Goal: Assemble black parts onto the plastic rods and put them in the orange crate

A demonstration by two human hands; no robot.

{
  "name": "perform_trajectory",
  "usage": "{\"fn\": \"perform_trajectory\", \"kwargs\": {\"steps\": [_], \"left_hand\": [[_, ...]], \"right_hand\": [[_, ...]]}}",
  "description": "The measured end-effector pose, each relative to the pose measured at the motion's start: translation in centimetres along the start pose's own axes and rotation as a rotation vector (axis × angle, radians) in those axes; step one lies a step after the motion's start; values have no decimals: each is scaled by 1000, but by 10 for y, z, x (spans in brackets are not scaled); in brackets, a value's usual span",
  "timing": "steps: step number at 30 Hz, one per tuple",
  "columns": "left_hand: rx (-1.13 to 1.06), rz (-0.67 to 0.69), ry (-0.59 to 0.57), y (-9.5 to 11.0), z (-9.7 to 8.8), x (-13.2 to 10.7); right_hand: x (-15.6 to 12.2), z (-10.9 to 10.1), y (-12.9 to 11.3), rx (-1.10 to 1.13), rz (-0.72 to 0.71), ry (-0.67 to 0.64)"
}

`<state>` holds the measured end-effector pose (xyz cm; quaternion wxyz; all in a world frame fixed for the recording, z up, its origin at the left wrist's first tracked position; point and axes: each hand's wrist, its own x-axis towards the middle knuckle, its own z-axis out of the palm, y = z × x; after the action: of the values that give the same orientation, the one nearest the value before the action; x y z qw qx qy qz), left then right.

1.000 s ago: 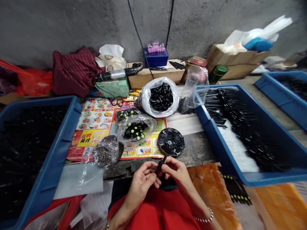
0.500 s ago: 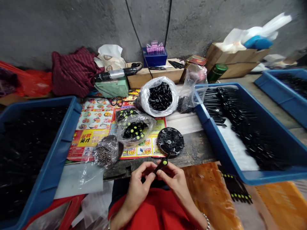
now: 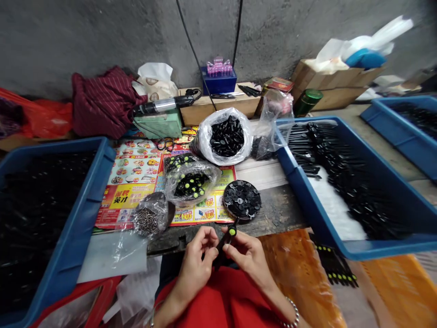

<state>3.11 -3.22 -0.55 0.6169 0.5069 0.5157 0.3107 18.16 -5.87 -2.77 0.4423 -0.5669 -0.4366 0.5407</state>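
Lower centre: the left hand (image 3: 195,266) and right hand (image 3: 251,256) both pinch a slim black plastic stick with a yellow-green button (image 3: 228,237) — best held steady, I judge, button facing up.

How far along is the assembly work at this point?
Looks done: a few buttoned pieces lie on the orange crate. In hand: the left hand and right hand hold one black piece, its yellow-green button showing. Left: the blue tray holds many plain black sticks.
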Motion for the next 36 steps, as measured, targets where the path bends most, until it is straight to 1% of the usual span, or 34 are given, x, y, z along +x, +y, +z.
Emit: {"fn": "perform_trajectory", "kwargs": {"steps": [4,6,8,10,13,18,20,26,33,36], "left_hand": [[-78,-25,-65,4,-5,2],[-176,-67,-137,4,-6,3],[-285,-106,-219,3,-6,4],[-359,-132,-270,1,-5,4],[-373,-152,-255,-2,-4,3],[-304,-179,-196,-3,-5,1],[-288,-183,-196,-4,-5,1],[-300,-143,-209,-11,-4,4],[-297,-135,-215,-6,-3,5],[-279,-115,-202,-6,-1,4]], "right_hand": [[3,-10,-7,23,-38,-40],[6,-16,-10,71,-38,-83],[10,-21,-11,208,27,-139],[12,-24,-10,370,120,-184],[11,-23,-6,485,207,-189],[10,-18,1,492,248,-139],[11,-16,3,496,252,-126],[12,-15,6,491,231,-106],[13,-14,11,543,222,-90],[14,-13,15,552,205,-57]]}}
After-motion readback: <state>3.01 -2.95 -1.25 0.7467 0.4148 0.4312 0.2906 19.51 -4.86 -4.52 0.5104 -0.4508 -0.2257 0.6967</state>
